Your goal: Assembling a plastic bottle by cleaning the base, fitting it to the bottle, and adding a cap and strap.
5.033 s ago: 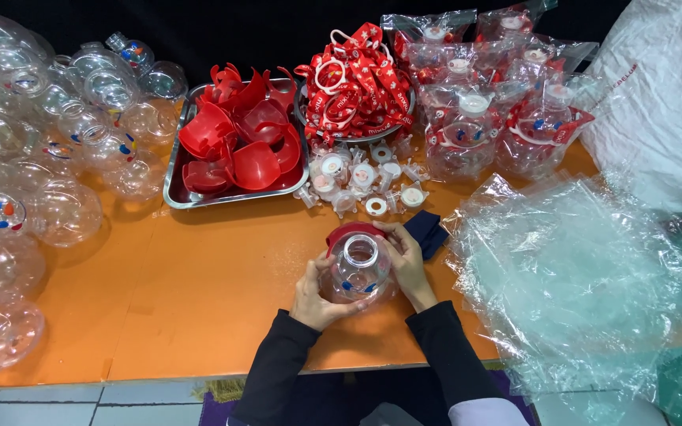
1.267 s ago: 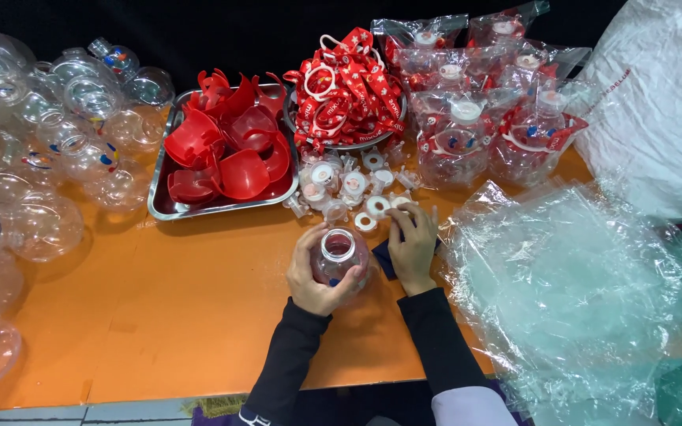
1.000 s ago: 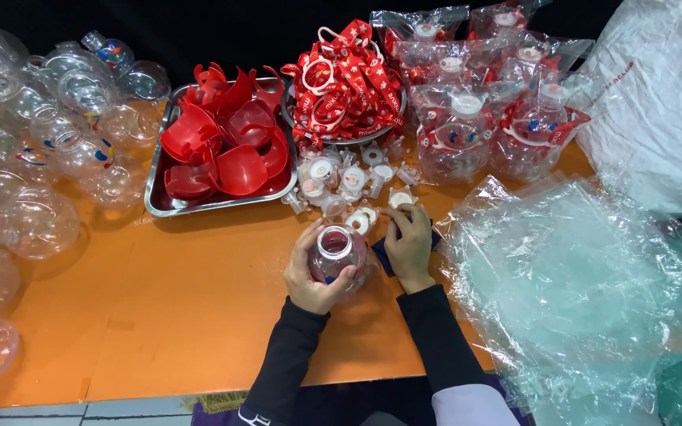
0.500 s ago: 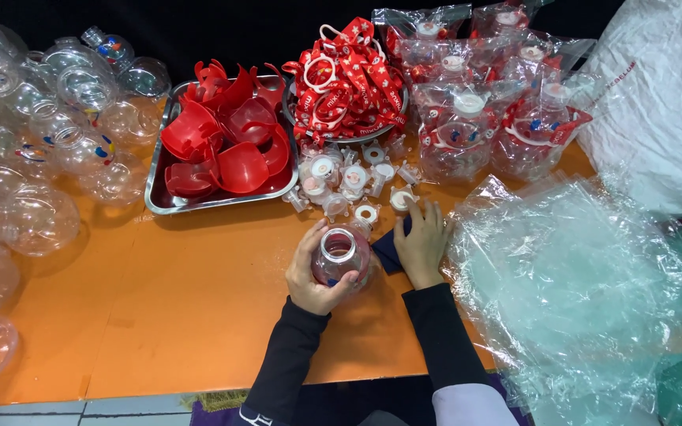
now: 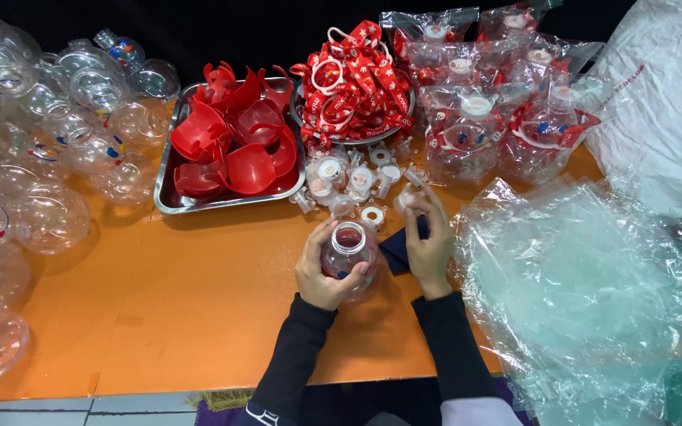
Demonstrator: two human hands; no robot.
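My left hand (image 5: 321,272) grips a round clear plastic bottle (image 5: 349,248) with a red piece at its base, held upright over the orange table (image 5: 199,300). My right hand (image 5: 429,241) is beside it to the right, its fingertips pinched on a small white cap (image 5: 408,199) at the edge of a heap of white and clear caps (image 5: 353,180). A dark blue cloth (image 5: 396,248) lies between the two hands.
A steel tray of red plastic shells (image 5: 230,150) and a bowl of red straps (image 5: 353,83) stand at the back. Several clear round bottles (image 5: 33,158) crowd the left. Bagged finished bottles (image 5: 499,102) sit back right, a stack of clear plastic bags (image 5: 586,292) on the right, a white sack (image 5: 665,102) behind.
My right hand left the bottle, reached back to the cap heap and picked up a small white cap. The left hand kept the bottle nearly still.
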